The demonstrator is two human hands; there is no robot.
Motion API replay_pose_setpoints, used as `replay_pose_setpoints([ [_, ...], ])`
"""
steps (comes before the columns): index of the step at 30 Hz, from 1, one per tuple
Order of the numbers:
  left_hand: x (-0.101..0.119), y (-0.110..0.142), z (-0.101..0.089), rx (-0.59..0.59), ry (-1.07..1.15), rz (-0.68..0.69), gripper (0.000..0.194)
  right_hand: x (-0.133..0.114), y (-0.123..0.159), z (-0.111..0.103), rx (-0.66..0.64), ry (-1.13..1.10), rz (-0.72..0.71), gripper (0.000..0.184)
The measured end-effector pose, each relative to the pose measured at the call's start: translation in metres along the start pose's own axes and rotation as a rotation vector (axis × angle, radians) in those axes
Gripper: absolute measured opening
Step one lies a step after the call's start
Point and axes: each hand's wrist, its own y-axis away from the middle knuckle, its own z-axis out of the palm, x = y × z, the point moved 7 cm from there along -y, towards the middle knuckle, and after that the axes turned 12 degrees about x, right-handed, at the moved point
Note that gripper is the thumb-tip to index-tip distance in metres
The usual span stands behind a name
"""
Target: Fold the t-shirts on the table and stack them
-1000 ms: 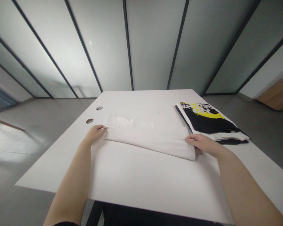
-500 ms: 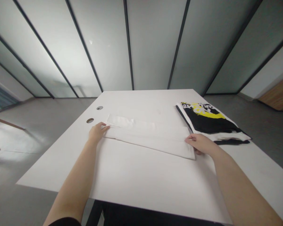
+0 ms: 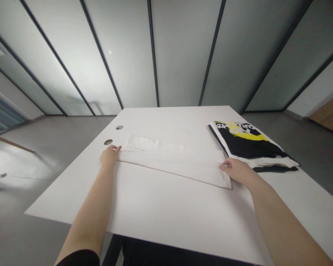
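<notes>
A white garment (image 3: 166,160), folded into a long flat strip, lies across the middle of the table; its exact kind does not show. My left hand (image 3: 109,156) is at its left end, with thumb and fingers pinched on the edge there. At the opposite end my right hand (image 3: 237,170) pinches the right edge, its lower fingers partly hidden beneath the hand. Just beyond my right hand lies a folded stack of clothes (image 3: 244,146), black and white with a yellow print on top.
The white table (image 3: 166,210) has two round cable holes (image 3: 108,142) near its left edge. Behind it stands a frosted glass partition (image 3: 180,51) with dark frames. Grey floor (image 3: 58,147) shows on both sides.
My left hand has shifted slightly left along the garment's end, and the lower left edge now lies straighter. My right hand stays at the right end. The view has shifted slightly.
</notes>
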Motion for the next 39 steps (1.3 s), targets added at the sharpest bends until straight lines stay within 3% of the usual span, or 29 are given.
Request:
replay_pose_setpoints([
  [9,0.002,0.002,-0.008,0.091,0.095,-0.01,0.042,0.004,0.011,0.002,-0.141,-0.018,0.123,0.015],
  [13,0.011,0.012,-0.018,0.17,0.054,-0.013,0.04,0.003,0.008,-0.001,-0.052,0.06,0.069,0.015],
  [16,0.03,0.021,-0.025,0.204,-0.002,0.052,0.04,-0.001,0.009,-0.004,0.025,0.124,0.069,0.026],
  [19,0.062,0.038,-0.022,0.101,-0.051,0.175,0.045,-0.024,0.016,-0.007,0.088,0.078,0.027,0.031],
  [23,0.108,0.085,-0.005,-0.11,-0.1,0.335,0.063,-0.084,0.039,0.002,0.103,-0.157,-0.238,0.038],
  [26,0.133,0.125,0.008,-0.117,-0.123,0.43,0.071,-0.118,0.06,0.021,0.109,-0.223,-0.453,0.056],
  [28,0.142,0.145,0.022,-0.162,-0.131,0.469,0.077,-0.125,0.067,0.042,0.056,-0.144,-0.489,0.066],
  [32,0.139,0.153,0.045,-0.225,-0.16,0.465,0.086,-0.116,0.066,0.071,-0.056,0.029,-0.457,0.074],
  [39,0.103,0.104,0.053,-0.184,-0.154,0.321,0.09,-0.09,0.054,0.066,-0.063,0.121,-0.309,0.072],
])
